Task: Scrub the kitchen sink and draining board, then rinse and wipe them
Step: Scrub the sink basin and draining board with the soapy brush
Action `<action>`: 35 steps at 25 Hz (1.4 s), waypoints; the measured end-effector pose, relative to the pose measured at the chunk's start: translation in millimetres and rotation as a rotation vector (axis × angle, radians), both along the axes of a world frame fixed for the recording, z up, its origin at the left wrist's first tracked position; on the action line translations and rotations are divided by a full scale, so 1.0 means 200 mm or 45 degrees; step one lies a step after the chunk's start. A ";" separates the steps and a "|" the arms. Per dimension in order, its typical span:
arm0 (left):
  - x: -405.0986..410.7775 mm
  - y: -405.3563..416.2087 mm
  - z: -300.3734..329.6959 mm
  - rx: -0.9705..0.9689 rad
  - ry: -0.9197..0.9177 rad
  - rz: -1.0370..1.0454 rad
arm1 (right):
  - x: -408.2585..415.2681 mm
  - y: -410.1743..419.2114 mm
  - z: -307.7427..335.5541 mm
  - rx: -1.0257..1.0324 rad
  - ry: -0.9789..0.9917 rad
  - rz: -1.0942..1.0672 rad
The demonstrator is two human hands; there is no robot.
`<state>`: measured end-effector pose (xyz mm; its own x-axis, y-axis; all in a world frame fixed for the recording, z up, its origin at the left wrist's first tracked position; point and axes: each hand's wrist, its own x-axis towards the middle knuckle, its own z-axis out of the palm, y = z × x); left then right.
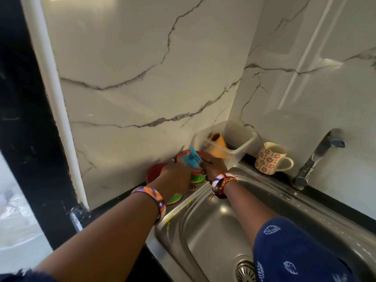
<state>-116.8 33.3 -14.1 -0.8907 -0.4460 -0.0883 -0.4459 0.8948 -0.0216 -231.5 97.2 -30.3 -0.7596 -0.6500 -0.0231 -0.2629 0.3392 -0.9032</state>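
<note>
The steel sink point(211, 226) fills the lower right, with its drain point(245, 269) near the bottom edge. At the sink's far left corner, on the black counter, stands a green soap tub with a red rim point(197, 177). My left hand point(175, 175) grips the tub's left side. My right hand point(213, 164) reaches over the tub and pinches a blue scrubber point(192, 157) at its opening. A red lid point(154, 172) leans against the wall behind my left hand. A green and red round piece point(175, 198) lies under my left wrist.
A clear plastic box point(240, 146) holding an orange item point(218, 142) sits in the marble wall corner. A flowered mug point(269, 158) stands on the back ledge, with the tap point(319, 157) to its right. Yellow smears mark the sink's left rim point(168, 223).
</note>
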 end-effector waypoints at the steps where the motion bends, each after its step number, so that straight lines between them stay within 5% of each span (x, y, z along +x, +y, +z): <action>1: 0.00 0.00 0.01 0.012 0.002 -0.003 | 0.00 0.02 0.01 -0.021 -0.081 -0.022; 4: 0.01 -0.01 0.01 0.042 0.031 0.009 | -0.01 0.09 0.03 -0.026 -0.191 -0.077; 9: 0.02 -0.01 0.00 0.051 0.044 0.006 | -0.08 0.04 0.03 0.086 -0.039 -0.160; 15: -0.02 -0.01 -0.01 0.029 -0.001 0.039 | 0.01 -0.01 0.00 -0.091 -0.223 -0.083; 25: 0.03 0.00 -0.02 0.084 0.101 0.054 | 0.07 0.08 0.49 -0.388 -0.238 -0.065; 28: 0.03 0.00 -0.03 0.111 0.099 0.085 | 0.06 0.07 0.40 -0.321 -0.157 -0.114; 32: 0.03 0.06 -0.04 -0.030 0.156 0.103 | 0.09 0.15 0.18 -0.113 -0.090 -0.201; 35: -0.04 0.17 0.02 -0.205 0.164 -0.051 | 0.10 0.32 0.24 -0.255 -0.273 -0.227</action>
<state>-124.3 67.8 -10.1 -0.9072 -0.4094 0.0965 -0.4185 0.9014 -0.1108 -211.3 161.2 18.2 -0.8535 -0.5150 -0.0795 -0.0126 0.1729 -0.9849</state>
